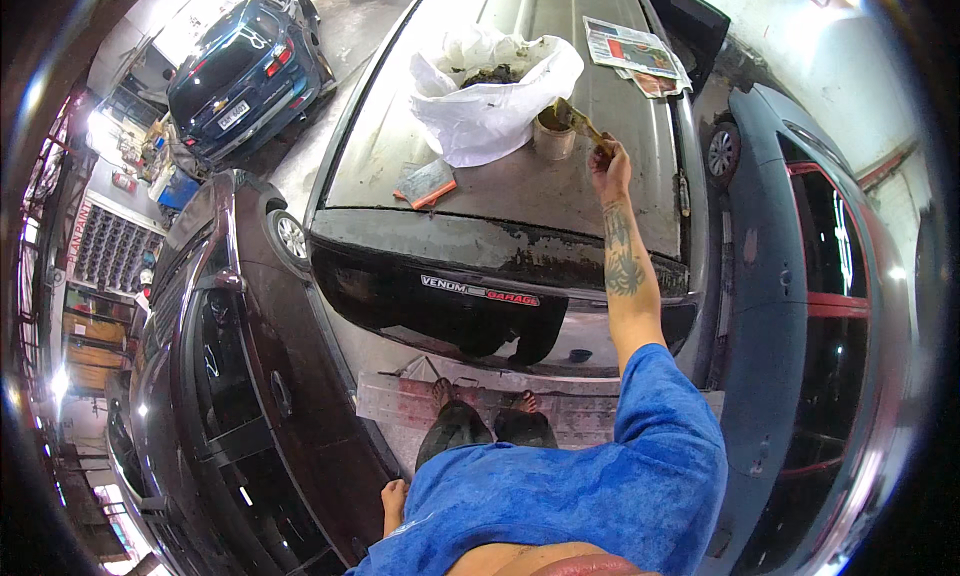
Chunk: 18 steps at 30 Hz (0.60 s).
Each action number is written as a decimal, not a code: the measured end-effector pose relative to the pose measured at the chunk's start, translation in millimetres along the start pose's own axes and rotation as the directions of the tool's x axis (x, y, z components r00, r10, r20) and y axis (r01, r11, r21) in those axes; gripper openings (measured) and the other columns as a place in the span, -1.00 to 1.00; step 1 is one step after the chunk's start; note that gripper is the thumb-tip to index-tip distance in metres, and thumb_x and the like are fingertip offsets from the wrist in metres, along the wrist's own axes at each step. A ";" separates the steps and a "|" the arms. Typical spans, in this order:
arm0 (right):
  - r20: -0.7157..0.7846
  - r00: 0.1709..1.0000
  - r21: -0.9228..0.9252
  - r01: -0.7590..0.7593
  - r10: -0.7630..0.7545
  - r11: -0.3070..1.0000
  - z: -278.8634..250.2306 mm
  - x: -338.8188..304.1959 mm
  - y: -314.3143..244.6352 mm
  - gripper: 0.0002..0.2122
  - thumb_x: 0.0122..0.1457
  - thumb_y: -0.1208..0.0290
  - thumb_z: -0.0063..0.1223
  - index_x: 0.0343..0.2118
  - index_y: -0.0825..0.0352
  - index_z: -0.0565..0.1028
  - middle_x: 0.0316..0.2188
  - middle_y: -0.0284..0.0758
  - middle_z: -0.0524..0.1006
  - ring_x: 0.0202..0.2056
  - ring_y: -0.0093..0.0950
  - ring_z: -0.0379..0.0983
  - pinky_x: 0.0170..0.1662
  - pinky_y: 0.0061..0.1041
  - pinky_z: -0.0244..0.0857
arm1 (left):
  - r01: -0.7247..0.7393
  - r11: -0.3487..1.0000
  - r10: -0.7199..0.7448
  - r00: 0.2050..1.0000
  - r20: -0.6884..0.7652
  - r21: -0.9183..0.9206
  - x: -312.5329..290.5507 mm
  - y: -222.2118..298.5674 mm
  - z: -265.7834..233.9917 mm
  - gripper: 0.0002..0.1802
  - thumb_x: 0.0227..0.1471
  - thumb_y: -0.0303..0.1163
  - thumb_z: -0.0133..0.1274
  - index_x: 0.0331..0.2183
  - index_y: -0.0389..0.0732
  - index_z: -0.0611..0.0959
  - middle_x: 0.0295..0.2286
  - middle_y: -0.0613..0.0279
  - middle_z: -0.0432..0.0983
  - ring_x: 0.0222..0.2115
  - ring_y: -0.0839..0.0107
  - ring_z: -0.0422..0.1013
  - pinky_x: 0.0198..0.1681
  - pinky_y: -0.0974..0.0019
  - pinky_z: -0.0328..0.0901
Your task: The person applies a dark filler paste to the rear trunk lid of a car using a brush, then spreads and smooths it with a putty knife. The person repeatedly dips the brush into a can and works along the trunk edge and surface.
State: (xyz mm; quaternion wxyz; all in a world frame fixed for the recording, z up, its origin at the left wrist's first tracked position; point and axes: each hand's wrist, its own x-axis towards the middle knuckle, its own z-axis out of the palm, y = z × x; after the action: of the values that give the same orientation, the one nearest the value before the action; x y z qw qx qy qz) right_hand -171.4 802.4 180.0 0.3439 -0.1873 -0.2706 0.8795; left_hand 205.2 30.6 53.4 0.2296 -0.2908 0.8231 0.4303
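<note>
On the roof (475,191) of the car you face from behind, the work looks partway along, the surface dull and uneven rather than finished. Your hands are well apart: the right hand (610,166) is closed round the handle of what seems to be a brush (584,125), its head at the mouth of a small round pot (554,141); whether it carries anything from the pot is too small to tell. Your left hand (395,504) is down by your hip with its fingers curled, and whether it holds anything cannot be told. The pot stands just beside a white sack (465,126), open at the top with dark scraps (495,74) inside, which suggests that some clearing-off is done. What seems left shows best along the rear edge (520,238), where black finish lies in ragged patches against paler grey, and across the smeared roof, which has no even coat. A flat grey tool with an orange edge (427,183) lies nearer you than the sack, unheld, and newspaper sheets (637,56) lie toward the roof's right side, also untouched
</note>
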 end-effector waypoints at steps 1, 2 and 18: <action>0.012 1.000 0.015 -0.018 0.018 1.000 -3.6 -1.4 4.8 -0.70 0.11 0.47 -0.04 -0.08 0.42 0.45 -0.58 -0.39 0.37 -0.60 -0.56 0.26 -0.58 -0.57 0.12 | -0.001 1.000 0.001 1.000 0.004 0.027 1.5 -2.6 0.5 -0.70 0.04 -0.34 0.07 -0.27 -0.38 0.65 -0.46 0.11 0.60 -0.49 0.41 0.51 -0.42 0.36 0.38; -0.027 0.999 0.025 -0.046 0.047 0.999 -6.7 -2.8 9.1 -0.68 0.13 0.47 -0.07 -0.04 0.42 0.41 -0.57 -0.39 0.36 -0.58 -0.55 0.25 -0.56 -0.56 0.11 | -0.002 0.999 0.002 1.000 0.007 0.053 2.2 -4.9 0.8 -0.70 0.04 -0.34 0.08 -0.27 -0.39 0.66 -0.45 0.11 0.61 -0.47 0.40 0.51 -0.37 0.35 0.39; 0.389 0.913 0.486 -0.087 -0.126 0.870 -74.2 -101.2 -7.2 -0.80 0.07 0.45 -0.01 -0.23 0.30 0.51 -0.46 -0.24 0.43 -0.46 -0.47 0.21 -0.43 -0.53 0.09 | -0.074 0.976 0.054 0.994 0.100 0.207 26.7 -10.5 0.1 -0.67 0.06 -0.30 0.08 -0.26 -0.39 0.67 -0.39 0.11 0.62 -0.35 0.42 0.49 -0.24 0.32 0.36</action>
State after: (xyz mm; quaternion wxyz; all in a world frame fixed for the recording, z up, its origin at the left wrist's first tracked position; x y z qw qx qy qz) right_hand -59.4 761.1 140.8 0.3252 0.0973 -0.1048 0.9348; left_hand 192.9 18.3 30.5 0.2833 -0.2176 0.8614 0.3612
